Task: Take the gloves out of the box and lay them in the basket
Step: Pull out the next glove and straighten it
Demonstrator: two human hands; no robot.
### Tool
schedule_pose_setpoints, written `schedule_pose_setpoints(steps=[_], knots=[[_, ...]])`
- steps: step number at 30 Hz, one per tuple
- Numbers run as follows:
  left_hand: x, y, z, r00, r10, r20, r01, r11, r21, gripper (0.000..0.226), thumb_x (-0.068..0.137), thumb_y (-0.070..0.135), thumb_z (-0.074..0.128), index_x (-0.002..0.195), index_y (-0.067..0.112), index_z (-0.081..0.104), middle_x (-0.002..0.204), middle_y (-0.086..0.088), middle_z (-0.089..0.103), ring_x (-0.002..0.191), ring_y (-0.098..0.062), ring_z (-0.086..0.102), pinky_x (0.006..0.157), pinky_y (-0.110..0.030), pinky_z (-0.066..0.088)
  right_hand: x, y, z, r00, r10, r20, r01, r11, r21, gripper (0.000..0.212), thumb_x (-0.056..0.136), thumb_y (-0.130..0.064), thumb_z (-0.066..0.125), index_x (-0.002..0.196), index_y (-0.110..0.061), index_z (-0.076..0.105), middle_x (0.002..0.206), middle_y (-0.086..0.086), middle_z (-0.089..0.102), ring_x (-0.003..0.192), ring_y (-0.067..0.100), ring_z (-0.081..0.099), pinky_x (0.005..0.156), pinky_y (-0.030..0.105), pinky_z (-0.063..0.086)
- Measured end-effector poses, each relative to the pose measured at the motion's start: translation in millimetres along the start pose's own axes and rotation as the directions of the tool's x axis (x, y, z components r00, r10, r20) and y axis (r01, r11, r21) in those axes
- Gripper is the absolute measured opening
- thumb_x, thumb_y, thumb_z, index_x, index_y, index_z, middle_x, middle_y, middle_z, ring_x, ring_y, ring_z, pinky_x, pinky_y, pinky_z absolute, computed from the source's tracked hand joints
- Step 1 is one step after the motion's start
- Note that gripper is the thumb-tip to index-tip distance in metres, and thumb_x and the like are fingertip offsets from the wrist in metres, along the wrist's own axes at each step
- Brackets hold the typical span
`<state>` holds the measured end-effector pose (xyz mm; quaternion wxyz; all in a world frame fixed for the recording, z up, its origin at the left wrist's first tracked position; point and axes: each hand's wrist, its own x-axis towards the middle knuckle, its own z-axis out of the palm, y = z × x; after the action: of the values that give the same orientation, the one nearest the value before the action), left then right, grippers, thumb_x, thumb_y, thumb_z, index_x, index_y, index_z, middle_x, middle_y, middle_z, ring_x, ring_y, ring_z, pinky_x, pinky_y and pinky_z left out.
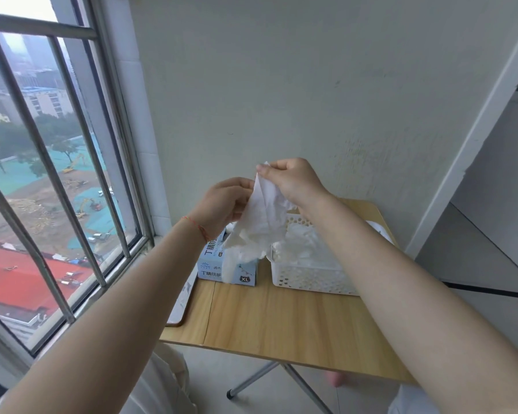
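A white glove (260,216) hangs in the air above the far end of the table. My right hand (293,180) pinches its top edge, and my left hand (225,204) grips its left side lower down. Below it stands the pale blue glove box (213,264) marked XL, with more white gloves sticking out of its front. Just right of the box sits the white perforated basket (308,277), which holds several white gloves (308,246).
The box and basket stand on a small wooden folding table (281,321) against the wall. A barred window (57,189) lies close on the left. A tray-like board (181,300) leans at the table's left edge. A white door frame (473,144) rises on the right.
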<state>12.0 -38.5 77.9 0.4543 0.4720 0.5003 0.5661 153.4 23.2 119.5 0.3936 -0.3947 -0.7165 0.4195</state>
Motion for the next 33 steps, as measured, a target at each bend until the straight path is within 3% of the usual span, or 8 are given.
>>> schedule_pose_setpoints(steps=[3, 6, 9, 14, 19, 22, 28, 33], knots=[[-3, 3, 0, 0.991, -0.050, 0.124, 0.067, 0.988, -0.136, 0.030, 0.088, 0.023, 0.040, 0.095, 0.009, 0.065, 0.084, -0.010, 0.063, 0.072, -0.024, 0.060, 0.063, -0.029, 0.048, 0, -2, 2, 0.995, -0.099, 0.010, 0.099, 0.987, -0.126, 0.043, 0.091, -0.032, 0.064, 0.080, 0.009, 0.061, 0.065, 0.007, 0.042, 0.061, 0.015, 0.038, 0.058, 0.026, 0.030], [-3, -3, -5, 0.986, -0.021, 0.165, 0.016, 0.999, 0.037, 0.041, 0.080, 0.033, 0.065, 0.103, -0.002, 0.064, 0.094, -0.016, 0.064, 0.083, -0.027, 0.062, 0.078, -0.037, 0.052, 0, -1, 4, 0.985, -0.171, 0.023, 0.171, 0.947, -0.272, 0.037, 0.093, -0.033, 0.062, 0.073, -0.001, 0.062, 0.057, -0.003, 0.041, 0.054, 0.011, 0.036, 0.055, 0.027, 0.030], [-3, -10, -4, 0.997, -0.004, 0.075, -0.006, 0.992, 0.123, 0.046, 0.065, 0.021, 0.068, 0.100, -0.008, 0.064, 0.088, -0.017, 0.058, 0.078, -0.029, 0.054, 0.071, -0.037, 0.047, 0, 2, 7, 0.978, -0.204, 0.037, 0.204, 0.916, -0.345, 0.038, 0.092, -0.033, 0.062, 0.081, 0.003, 0.063, 0.061, -0.001, 0.045, 0.059, 0.013, 0.040, 0.057, 0.028, 0.031], [-4, -14, -10, 0.996, 0.021, -0.092, -0.014, 0.997, 0.075, 0.029, 0.080, 0.003, 0.044, 0.093, 0.003, 0.070, 0.076, -0.009, 0.063, 0.069, -0.023, 0.056, 0.061, -0.027, 0.046, 1, 0, 10, 0.980, -0.197, 0.027, 0.193, 0.907, -0.375, 0.034, 0.092, -0.032, 0.062, 0.077, -0.001, 0.063, 0.056, -0.006, 0.042, 0.055, 0.010, 0.040, 0.054, 0.026, 0.032], [-4, -28, -30, 0.989, -0.110, 0.104, 0.081, 0.966, 0.246, 0.042, 0.069, 0.037, 0.077, 0.099, 0.008, 0.073, 0.101, -0.019, 0.072, 0.087, -0.029, 0.066, 0.078, -0.040, 0.050, 3, 0, 15, 0.985, -0.172, 0.033, 0.171, 0.909, -0.381, 0.042, 0.094, -0.029, 0.059, 0.065, -0.001, 0.049, 0.059, -0.001, 0.034, 0.057, 0.016, 0.032, 0.055, 0.029, 0.026], [-6, -36, -38, 0.978, -0.198, 0.070, 0.180, 0.963, 0.201, 0.030, 0.077, 0.026, 0.080, 0.097, 0.006, 0.072, 0.098, -0.013, 0.072, 0.088, -0.027, 0.066, 0.075, -0.036, 0.054, 3, 2, 16, 0.990, -0.140, 0.020, 0.136, 0.904, -0.406, 0.048, 0.095, -0.027, 0.057, 0.059, -0.018, 0.027, 0.056, -0.003, 0.026, 0.054, 0.015, 0.026, 0.053, 0.032, 0.021], [-3, -39, -63, 0.970, -0.201, 0.137, 0.220, 0.965, -0.145, 0.032, 0.092, 0.022, 0.061, 0.118, 0.004, 0.065, 0.094, -0.008, 0.071, 0.076, -0.019, 0.069, 0.070, -0.030, 0.059, 12, 15, 5, 0.998, 0.060, -0.036, -0.070, 0.876, -0.478, 0.043, 0.100, -0.026, 0.043, 0.062, -0.017, 0.026, 0.062, 0.000, 0.028, 0.060, 0.020, 0.030, 0.052, 0.032, 0.021], [29, -49, -34, 0.956, -0.285, -0.068, 0.292, 0.944, 0.151, 0.025, 0.093, 0.024, 0.064, 0.102, 0.001, 0.067, 0.091, -0.012, 0.069, 0.078, -0.022, 0.065, 0.075, -0.034, 0.055, 9, 43, -19, 0.937, 0.349, -0.010, -0.320, 0.847, -0.424, 0.033, 0.101, -0.022, 0.039, 0.070, -0.011, 0.041, 0.068, 0.007, 0.042, 0.055, 0.022, 0.045, 0.040, 0.016, 0.031]])
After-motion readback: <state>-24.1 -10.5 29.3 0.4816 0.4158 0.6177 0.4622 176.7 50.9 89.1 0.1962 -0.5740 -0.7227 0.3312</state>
